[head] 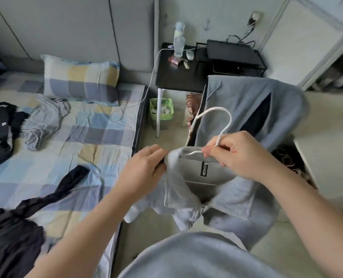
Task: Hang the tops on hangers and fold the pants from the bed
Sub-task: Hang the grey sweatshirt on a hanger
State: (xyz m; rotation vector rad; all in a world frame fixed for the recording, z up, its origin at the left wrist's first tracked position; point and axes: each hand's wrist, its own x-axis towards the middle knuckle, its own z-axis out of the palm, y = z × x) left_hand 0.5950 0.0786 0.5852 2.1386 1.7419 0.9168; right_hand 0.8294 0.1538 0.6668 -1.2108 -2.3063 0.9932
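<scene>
A light grey zip-collar top (188, 189) hangs in front of me over the floor beside the bed. A white hanger (214, 117) sits inside its collar, hook sticking up. My right hand (240, 155) pinches the base of the hook together with the back of the collar. My left hand (144, 169) grips the left side of the collar. On the checked bed (98, 141) lie a crumpled grey garment (44, 123), black clothes (0, 133) at the left edge and a black garment (22, 223) at the near corner.
A checked pillow (80, 79) leans on the headboard. A black side table (176, 71) holds a bottle (179, 42) and small items, with a green bin (162, 111) beneath it. A grey-blue garment (253, 109) drapes over a box at right. A white cable (150, 81) runs onto the bed.
</scene>
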